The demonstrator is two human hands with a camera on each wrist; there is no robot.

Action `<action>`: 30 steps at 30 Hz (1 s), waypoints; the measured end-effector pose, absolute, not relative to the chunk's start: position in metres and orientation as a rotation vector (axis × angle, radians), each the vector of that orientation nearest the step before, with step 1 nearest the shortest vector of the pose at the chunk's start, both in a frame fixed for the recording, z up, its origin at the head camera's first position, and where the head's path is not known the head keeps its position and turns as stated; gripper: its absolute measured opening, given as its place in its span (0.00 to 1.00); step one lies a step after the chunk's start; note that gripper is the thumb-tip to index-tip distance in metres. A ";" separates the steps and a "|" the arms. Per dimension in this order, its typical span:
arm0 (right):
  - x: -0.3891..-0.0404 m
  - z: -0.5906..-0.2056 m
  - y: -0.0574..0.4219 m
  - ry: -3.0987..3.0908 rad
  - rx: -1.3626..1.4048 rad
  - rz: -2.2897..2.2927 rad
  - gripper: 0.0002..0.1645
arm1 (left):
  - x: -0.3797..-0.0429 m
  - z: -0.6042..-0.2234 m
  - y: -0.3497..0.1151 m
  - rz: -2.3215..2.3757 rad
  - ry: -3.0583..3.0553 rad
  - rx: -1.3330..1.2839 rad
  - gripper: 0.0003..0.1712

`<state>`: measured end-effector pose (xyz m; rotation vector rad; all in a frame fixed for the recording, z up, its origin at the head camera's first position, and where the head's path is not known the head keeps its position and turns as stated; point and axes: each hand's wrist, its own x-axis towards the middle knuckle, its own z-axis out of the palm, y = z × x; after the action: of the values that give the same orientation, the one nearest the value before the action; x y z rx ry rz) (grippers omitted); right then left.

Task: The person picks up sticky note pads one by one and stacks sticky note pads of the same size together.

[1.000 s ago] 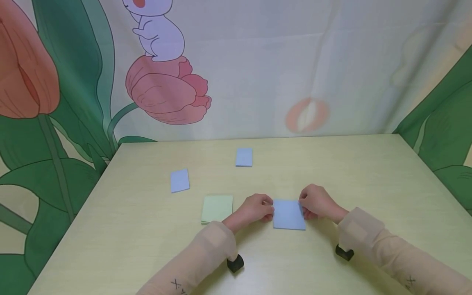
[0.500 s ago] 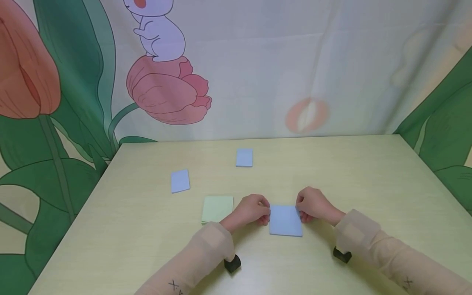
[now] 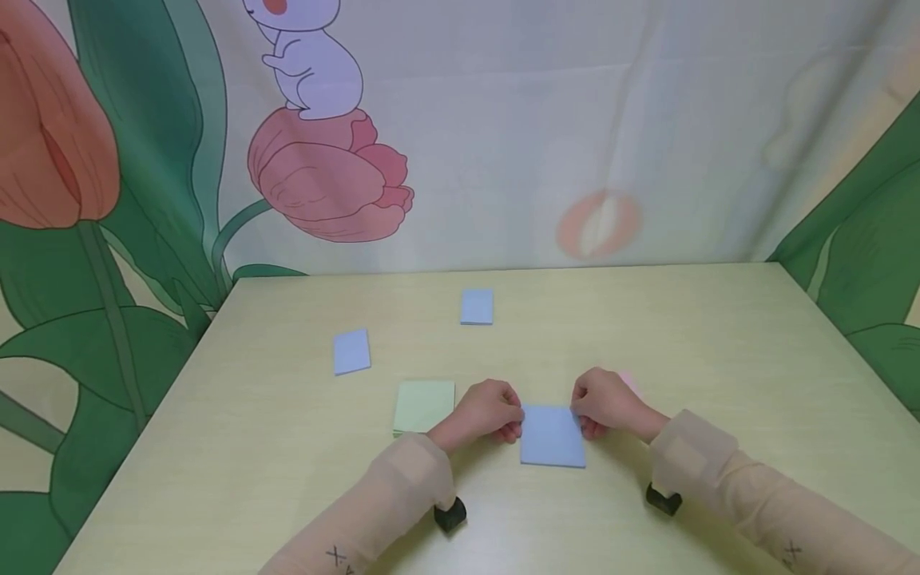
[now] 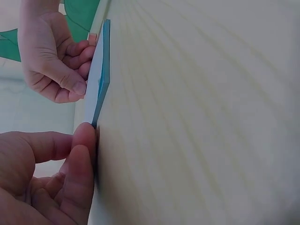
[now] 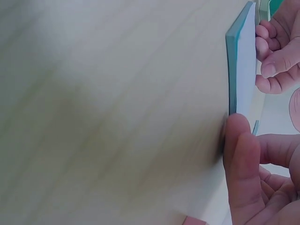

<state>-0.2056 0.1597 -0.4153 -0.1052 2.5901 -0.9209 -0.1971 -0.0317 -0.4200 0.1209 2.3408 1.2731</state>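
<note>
A blue sticky note pad (image 3: 552, 436) lies between my two hands on the table, its thick blue edge visible in the left wrist view. My left hand (image 3: 489, 409) pinches the pad's left side with thumb and fingers. At the upper right corner, my right hand (image 3: 605, 399) grips it the same way. Both hands have curled fingers close to the tabletop. In the right wrist view the pad (image 5: 244, 61) stretches from the right fingertips toward the left hand (image 5: 281, 56).
A pale green square pad (image 3: 424, 406) lies left of my left hand. Two smaller blue pads, one at the back (image 3: 477, 307) and one at the left (image 3: 351, 352), rest farther off. A pink piece (image 3: 629, 382) shows partly behind my right hand. A printed curtain hangs behind the table.
Both hands have drawn the blue pad a little toward the body and slightly left. A bit of the pink piece behind the right hand has come into sight.
</note>
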 end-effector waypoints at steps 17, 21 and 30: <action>-0.202 -0.415 0.152 2.585 -0.118 -0.917 0.08 | -0.193 -0.421 -0.038 1.235 2.345 0.143 0.05; -0.201 -0.415 0.152 2.580 -0.129 -0.924 0.08 | -0.192 -0.421 -0.038 1.228 2.351 0.146 0.05; -0.199 -0.413 0.151 2.562 -0.149 -0.930 0.08 | -0.191 -0.421 -0.039 1.229 2.350 0.136 0.06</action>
<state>-0.1989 0.1505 -0.4131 -0.1489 2.5620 -0.9296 -0.1911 -0.0386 -0.4210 0.1355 2.3501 1.2289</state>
